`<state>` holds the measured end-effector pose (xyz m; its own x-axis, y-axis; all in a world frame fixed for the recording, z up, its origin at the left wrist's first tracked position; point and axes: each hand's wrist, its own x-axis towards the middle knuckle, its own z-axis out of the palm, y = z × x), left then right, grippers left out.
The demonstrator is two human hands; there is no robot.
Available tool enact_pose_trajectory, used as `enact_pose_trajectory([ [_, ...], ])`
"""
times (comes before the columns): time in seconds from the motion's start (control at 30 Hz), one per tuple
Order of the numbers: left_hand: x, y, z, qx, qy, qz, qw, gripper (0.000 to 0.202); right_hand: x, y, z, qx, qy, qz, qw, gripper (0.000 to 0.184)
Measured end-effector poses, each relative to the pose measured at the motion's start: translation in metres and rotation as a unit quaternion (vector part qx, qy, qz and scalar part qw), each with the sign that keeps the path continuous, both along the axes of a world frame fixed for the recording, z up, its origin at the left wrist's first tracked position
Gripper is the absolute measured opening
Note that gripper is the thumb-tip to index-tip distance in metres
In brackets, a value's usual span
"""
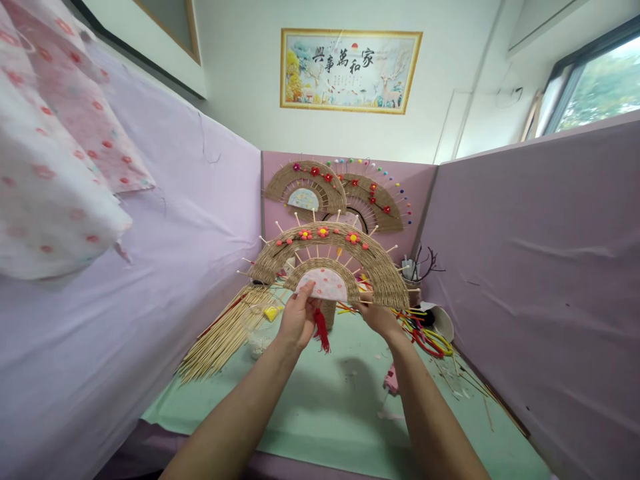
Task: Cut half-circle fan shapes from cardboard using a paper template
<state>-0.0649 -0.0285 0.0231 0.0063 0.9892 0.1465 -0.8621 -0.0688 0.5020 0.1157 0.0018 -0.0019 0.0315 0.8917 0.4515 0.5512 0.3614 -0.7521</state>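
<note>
A half-round woven fan [400,280] of brown twine on thin sticks is held up above the table. Red and yellow flowers [323,232] line its upper band, and a floral cloth half-circle [327,285] covers its lower middle. My left hand [299,317] pinches the cloth part, thumb in front. Below it hangs a red tassel [321,330]. Behind the lower right edge, my right hand [376,315] grips the same fan; its fingers are mostly hidden by the weave.
A bundle of thin sticks [220,340] and a clear tub [259,340] lie left on the green tabletop [320,413]. Right are colourful pipe cleaners [433,340] and a pink tool [391,379]. Two similar fans [307,175] hang behind. Floral cloth [55,167] drapes the left partition.
</note>
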Motion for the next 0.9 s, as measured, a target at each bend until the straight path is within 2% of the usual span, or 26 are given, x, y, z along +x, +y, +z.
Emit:
enact_pose_trajectory([
  [0.1,0.001,0.002,-0.003,0.004,0.003,0.003,1.0,0.017,0.009,-0.005,-0.019,-0.043,-0.019,-0.032,0.998,0.012],
  [0.23,0.002,0.004,-0.007,0.01,0.008,-0.003,1.0,0.021,0.008,-0.011,-0.036,-0.051,-0.006,-0.049,0.998,0.028],
  [0.33,0.003,0.006,-0.012,0.009,0.015,-0.007,1.0,0.021,-0.004,-0.019,-0.038,-0.042,0.038,-0.003,0.998,0.009],
  [0.4,0.003,0.008,-0.015,0.009,0.021,-0.011,1.0,0.021,-0.016,-0.024,-0.035,-0.059,0.14,0.058,0.987,0.033],
  [0.43,0.004,0.008,-0.017,0.009,0.024,-0.015,1.0,0.021,-0.023,-0.026,-0.033,-0.071,0.214,0.091,0.97,0.037],
  [0.53,0.006,0.01,-0.022,0.014,0.023,-0.033,0.999,0.024,-0.045,-0.029,-0.027,-0.085,0.441,0.158,0.879,0.03],
  [0.63,0.01,0.01,-0.025,0.018,0.022,-0.046,0.999,0.025,-0.062,-0.029,-0.022,-0.072,0.556,0.171,0.81,0.028],
  [0.77,0.014,0.007,-0.024,0.026,0.039,-0.049,0.998,0.029,-0.073,-0.029,-0.017,-0.054,0.635,0.183,0.749,0.033],
  [0.83,0.015,0.005,-0.023,0.032,0.061,-0.047,0.997,0.032,-0.074,-0.028,-0.016,-0.044,0.655,0.175,0.734,0.032],
  [0.9,0.014,0.004,-0.024,0.045,0.093,-0.049,0.993,0.035,-0.072,-0.025,-0.015,-0.034,0.661,0.162,0.732,0.029],
])
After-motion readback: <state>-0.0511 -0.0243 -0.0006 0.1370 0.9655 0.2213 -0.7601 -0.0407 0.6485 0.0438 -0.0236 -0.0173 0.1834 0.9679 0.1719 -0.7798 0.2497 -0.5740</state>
